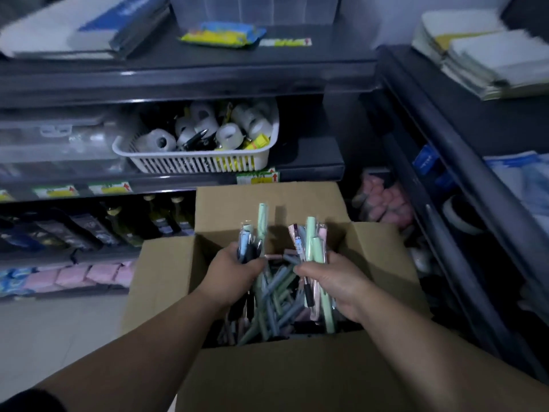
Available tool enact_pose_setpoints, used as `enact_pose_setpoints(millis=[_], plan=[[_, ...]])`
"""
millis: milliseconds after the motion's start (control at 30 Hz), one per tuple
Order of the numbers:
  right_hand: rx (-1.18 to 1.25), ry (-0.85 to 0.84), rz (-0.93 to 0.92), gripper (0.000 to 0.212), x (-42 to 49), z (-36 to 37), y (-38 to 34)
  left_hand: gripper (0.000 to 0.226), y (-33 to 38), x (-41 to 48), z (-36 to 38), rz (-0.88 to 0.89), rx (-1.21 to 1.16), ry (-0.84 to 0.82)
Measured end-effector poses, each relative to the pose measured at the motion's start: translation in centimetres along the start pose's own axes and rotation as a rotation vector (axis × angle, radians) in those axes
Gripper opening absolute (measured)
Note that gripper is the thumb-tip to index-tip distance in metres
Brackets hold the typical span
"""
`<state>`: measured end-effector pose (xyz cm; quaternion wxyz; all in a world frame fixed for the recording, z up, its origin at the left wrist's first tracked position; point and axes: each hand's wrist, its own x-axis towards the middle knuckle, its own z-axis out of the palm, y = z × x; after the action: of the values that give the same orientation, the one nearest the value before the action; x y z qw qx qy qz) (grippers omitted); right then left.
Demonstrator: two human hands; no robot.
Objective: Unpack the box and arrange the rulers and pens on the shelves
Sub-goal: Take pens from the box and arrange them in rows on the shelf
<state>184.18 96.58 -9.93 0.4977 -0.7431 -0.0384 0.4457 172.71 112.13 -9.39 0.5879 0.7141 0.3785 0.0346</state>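
Cardboard box (160,278), loose pens (279,301) inside, left hand (231,272) grip round pen bundle (252,239), right hand (335,281) grip round second bundle (312,242)

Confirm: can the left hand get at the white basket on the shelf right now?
Probably, for reach: the white basket sits at the front of the shelf, just past the box flap, with nothing between. But the left hand is gripping pens, so grasping it looks unlikely.

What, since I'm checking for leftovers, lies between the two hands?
In the head view, loose pens heaped in the box lie between the left hand and right hand.
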Motion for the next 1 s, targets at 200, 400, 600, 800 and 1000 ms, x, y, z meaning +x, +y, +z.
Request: enact_pose_setpoints(millis=[200,400,600,800,1000], plan=[[0.066,0.187,-0.079,0.041,-4.5,0.2,-1.4,0.009,3.0,-0.8,-0.3,0.02,-0.112,-0.205],[0.195,0.328,-0.105,0.028,-10.6,1.7,-1.3,0.015,5.2,-2.4,-0.9,0.016,-0.153,-0.454],[0.355,0.548,-0.145,0.028,-19.6,1.8,1.6,0.018,7.1,-9.1,2.6,0.023,-0.181,-0.718],[0.544,0.787,-0.193,0.013,-31.7,2.1,7.9,0.016,7.8,-20.0,7.9,0.166,-0.075,-0.945],[0.786,1.076,-0.231,0.038,-46.8,5.1,18.7,0.017,4.3,-36.7,13.0,0.235,0.09,-1.26]])
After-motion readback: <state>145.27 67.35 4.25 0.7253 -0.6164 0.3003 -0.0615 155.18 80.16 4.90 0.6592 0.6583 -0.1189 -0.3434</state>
